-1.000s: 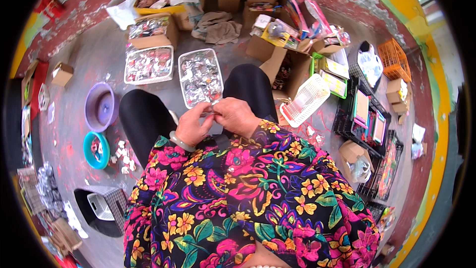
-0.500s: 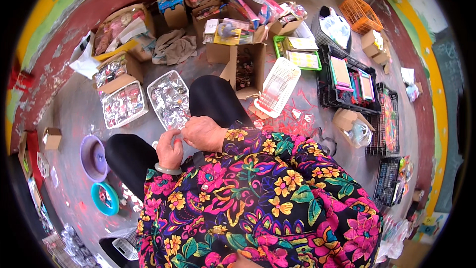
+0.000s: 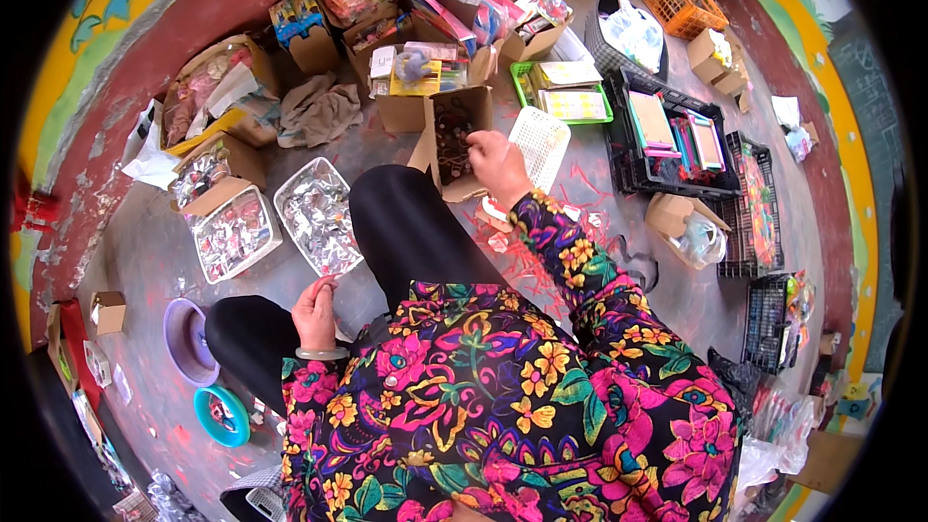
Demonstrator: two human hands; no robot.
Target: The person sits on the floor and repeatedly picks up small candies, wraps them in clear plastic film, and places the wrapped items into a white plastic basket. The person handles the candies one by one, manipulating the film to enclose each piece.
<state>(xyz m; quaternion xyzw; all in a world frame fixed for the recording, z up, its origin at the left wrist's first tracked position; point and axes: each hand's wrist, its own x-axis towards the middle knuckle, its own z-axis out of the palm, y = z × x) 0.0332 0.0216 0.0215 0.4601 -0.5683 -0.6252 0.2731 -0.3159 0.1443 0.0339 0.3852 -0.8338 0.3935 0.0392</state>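
My right hand (image 3: 500, 168) reaches forward over the right edge of an open cardboard box (image 3: 425, 151) with dark, tangled small items (image 3: 452, 143) inside. Its thumb and fingers are drawn together at the box's mouth; what is between them, if anything, is too small to make out. Just right of that hand a white perforated basket (image 3: 543, 142) is partly covered by it. My left hand (image 3: 314, 316) stays low between my knees, a bangle at its wrist. Its fingers are bent and pressed together, and whatever they pinch cannot be made out.
Two white baskets of shiny foil-wrapped pieces (image 3: 317, 217) stand left of my raised knee. A purple basin (image 3: 186, 338) and a turquoise tub (image 3: 221, 416) sit at the left. Red scraps (image 3: 527, 266) litter the floor. Black crates (image 3: 667, 174) line the right side; filled boxes stand behind.
My right hand has left my left hand and moved forward and right to the cardboard box. My left hand has dropped slightly, its fingers still together. The view has shifted a little.
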